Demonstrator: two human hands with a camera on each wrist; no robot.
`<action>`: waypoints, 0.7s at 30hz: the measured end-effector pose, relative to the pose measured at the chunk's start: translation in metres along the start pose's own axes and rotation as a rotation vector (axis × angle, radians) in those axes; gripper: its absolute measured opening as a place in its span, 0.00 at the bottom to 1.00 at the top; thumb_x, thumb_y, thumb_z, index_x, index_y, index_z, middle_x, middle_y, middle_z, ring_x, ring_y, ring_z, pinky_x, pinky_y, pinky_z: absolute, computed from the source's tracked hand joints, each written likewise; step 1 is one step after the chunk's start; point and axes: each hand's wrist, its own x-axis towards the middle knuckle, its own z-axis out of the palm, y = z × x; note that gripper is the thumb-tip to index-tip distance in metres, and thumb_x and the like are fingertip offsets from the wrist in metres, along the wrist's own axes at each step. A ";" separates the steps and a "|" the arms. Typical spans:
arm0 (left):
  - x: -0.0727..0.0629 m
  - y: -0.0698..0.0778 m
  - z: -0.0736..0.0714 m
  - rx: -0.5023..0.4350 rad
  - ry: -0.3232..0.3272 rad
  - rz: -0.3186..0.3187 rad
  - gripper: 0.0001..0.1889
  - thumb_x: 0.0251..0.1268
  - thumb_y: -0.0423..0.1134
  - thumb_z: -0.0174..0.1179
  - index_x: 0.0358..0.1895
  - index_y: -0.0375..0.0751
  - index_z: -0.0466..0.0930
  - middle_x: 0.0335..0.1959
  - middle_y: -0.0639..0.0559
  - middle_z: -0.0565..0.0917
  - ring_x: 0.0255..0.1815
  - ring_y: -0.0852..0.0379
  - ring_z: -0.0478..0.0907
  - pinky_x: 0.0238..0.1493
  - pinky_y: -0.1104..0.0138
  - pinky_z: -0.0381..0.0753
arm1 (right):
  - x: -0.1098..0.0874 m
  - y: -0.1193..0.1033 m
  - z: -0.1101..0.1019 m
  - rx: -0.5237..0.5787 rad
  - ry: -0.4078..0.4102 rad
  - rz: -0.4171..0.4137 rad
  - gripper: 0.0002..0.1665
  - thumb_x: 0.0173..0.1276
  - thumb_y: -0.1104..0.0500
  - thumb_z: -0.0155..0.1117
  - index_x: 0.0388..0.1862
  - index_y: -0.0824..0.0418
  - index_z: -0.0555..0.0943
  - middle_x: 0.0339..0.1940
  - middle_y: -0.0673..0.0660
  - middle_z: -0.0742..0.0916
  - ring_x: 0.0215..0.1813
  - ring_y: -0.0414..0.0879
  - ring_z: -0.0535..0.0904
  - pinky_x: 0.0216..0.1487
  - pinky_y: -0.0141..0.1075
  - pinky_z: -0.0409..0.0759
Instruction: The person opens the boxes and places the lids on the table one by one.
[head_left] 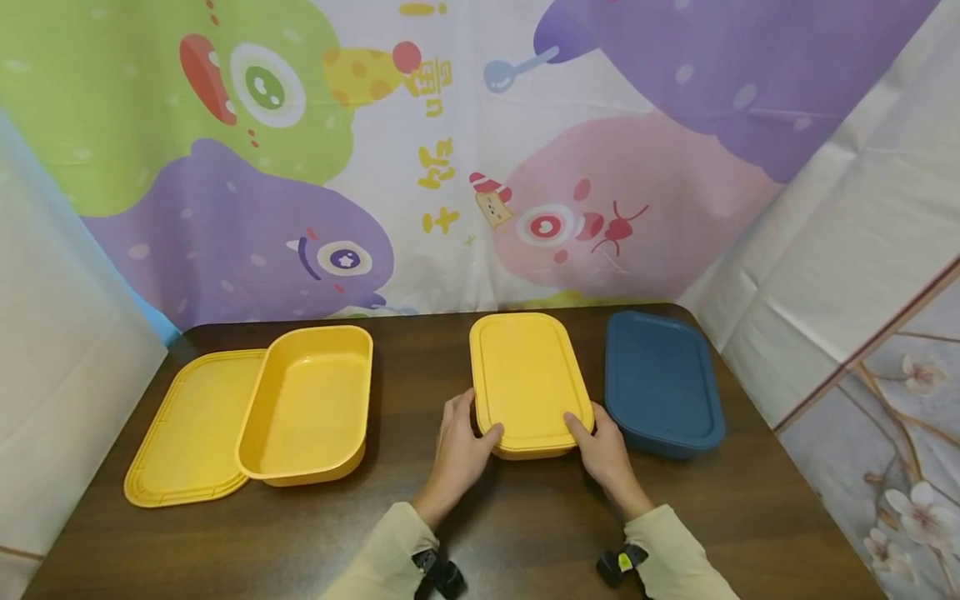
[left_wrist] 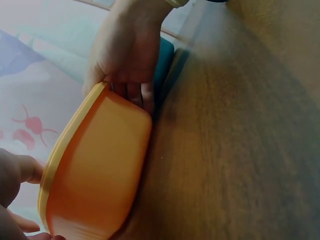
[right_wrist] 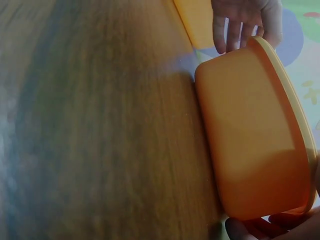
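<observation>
A yellow food container (head_left: 528, 383) with its lid on sits on the table before me. My left hand (head_left: 462, 442) grips its near left corner, thumb on the lid and fingers along the side. At the near right corner my right hand (head_left: 602, 450) holds it the same way. Both wrist views show the container's orange-yellow side wall (left_wrist: 102, 160), with the rim of the lid (right_wrist: 287, 85) above it. In the right wrist view the container's base lies close along the tabletop.
To the right stands a blue lidded container (head_left: 663, 383). On the left, an uncovered yellow container (head_left: 311, 408) overlaps a loose yellow lid (head_left: 191, 433). All are on a dark wooden table (head_left: 525, 533), and a cartoon-printed cloth (head_left: 457, 275) hangs behind it.
</observation>
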 end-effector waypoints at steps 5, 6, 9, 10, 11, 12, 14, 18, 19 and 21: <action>0.001 0.005 0.000 0.053 0.024 0.046 0.36 0.59 0.43 0.66 0.69 0.32 0.65 0.65 0.36 0.69 0.66 0.39 0.68 0.66 0.48 0.68 | 0.001 0.001 0.001 -0.007 0.003 0.000 0.32 0.74 0.49 0.56 0.68 0.67 0.68 0.57 0.67 0.81 0.59 0.57 0.76 0.61 0.51 0.72; 0.001 0.006 0.000 0.067 0.028 0.060 0.35 0.59 0.43 0.65 0.69 0.33 0.66 0.65 0.36 0.69 0.66 0.40 0.67 0.66 0.48 0.67 | 0.001 0.001 0.001 -0.008 0.003 0.001 0.32 0.73 0.49 0.56 0.68 0.67 0.68 0.57 0.67 0.81 0.59 0.57 0.76 0.61 0.51 0.72; 0.000 0.010 0.001 0.110 0.055 0.121 0.31 0.59 0.42 0.65 0.65 0.34 0.71 0.62 0.38 0.73 0.64 0.40 0.68 0.66 0.47 0.63 | 0.001 0.002 0.001 -0.005 0.010 -0.001 0.32 0.73 0.50 0.57 0.68 0.68 0.68 0.57 0.67 0.81 0.59 0.57 0.76 0.61 0.51 0.72; 0.001 0.011 0.002 0.123 0.064 0.146 0.29 0.59 0.41 0.65 0.64 0.34 0.73 0.61 0.39 0.74 0.63 0.40 0.68 0.66 0.47 0.62 | 0.001 0.002 0.001 -0.002 0.012 -0.002 0.32 0.73 0.50 0.57 0.68 0.68 0.68 0.57 0.67 0.81 0.59 0.58 0.76 0.61 0.51 0.72; 0.001 0.013 0.002 0.135 0.071 0.170 0.28 0.59 0.41 0.65 0.63 0.35 0.74 0.60 0.39 0.75 0.62 0.41 0.69 0.66 0.47 0.62 | 0.001 0.002 0.001 0.001 0.013 -0.002 0.32 0.73 0.50 0.57 0.68 0.68 0.68 0.57 0.67 0.81 0.59 0.58 0.76 0.61 0.51 0.72; 0.001 0.014 0.003 0.149 0.080 0.197 0.27 0.59 0.40 0.66 0.62 0.35 0.75 0.58 0.40 0.76 0.61 0.41 0.69 0.66 0.48 0.62 | 0.001 0.003 0.001 0.004 0.014 -0.001 0.32 0.73 0.50 0.57 0.68 0.68 0.68 0.57 0.67 0.81 0.58 0.58 0.76 0.61 0.51 0.72; 0.002 0.017 0.004 0.163 0.082 0.236 0.25 0.58 0.39 0.66 0.60 0.35 0.77 0.57 0.41 0.77 0.60 0.42 0.71 0.64 0.49 0.66 | 0.001 0.003 0.001 0.007 0.015 0.000 0.32 0.73 0.50 0.57 0.68 0.68 0.68 0.58 0.67 0.81 0.59 0.58 0.76 0.61 0.52 0.72; 0.000 0.023 0.008 0.180 0.059 0.301 0.24 0.59 0.39 0.67 0.59 0.36 0.78 0.54 0.43 0.78 0.58 0.45 0.72 0.58 0.53 0.74 | 0.001 0.002 0.001 0.009 0.015 0.001 0.32 0.73 0.50 0.57 0.68 0.68 0.68 0.59 0.67 0.80 0.60 0.58 0.76 0.62 0.52 0.72; -0.001 0.025 0.009 0.185 0.050 0.318 0.24 0.59 0.39 0.67 0.59 0.37 0.78 0.54 0.44 0.79 0.57 0.46 0.73 0.56 0.54 0.76 | 0.001 0.002 0.001 0.009 0.016 -0.001 0.32 0.73 0.50 0.57 0.68 0.68 0.68 0.59 0.67 0.80 0.60 0.58 0.76 0.62 0.52 0.72; -0.004 0.028 0.011 0.204 0.037 0.360 0.23 0.59 0.39 0.67 0.58 0.38 0.79 0.53 0.44 0.79 0.56 0.47 0.74 0.54 0.55 0.78 | 0.001 0.001 0.002 0.010 0.017 0.000 0.32 0.73 0.51 0.57 0.68 0.68 0.68 0.59 0.67 0.81 0.60 0.58 0.76 0.62 0.52 0.72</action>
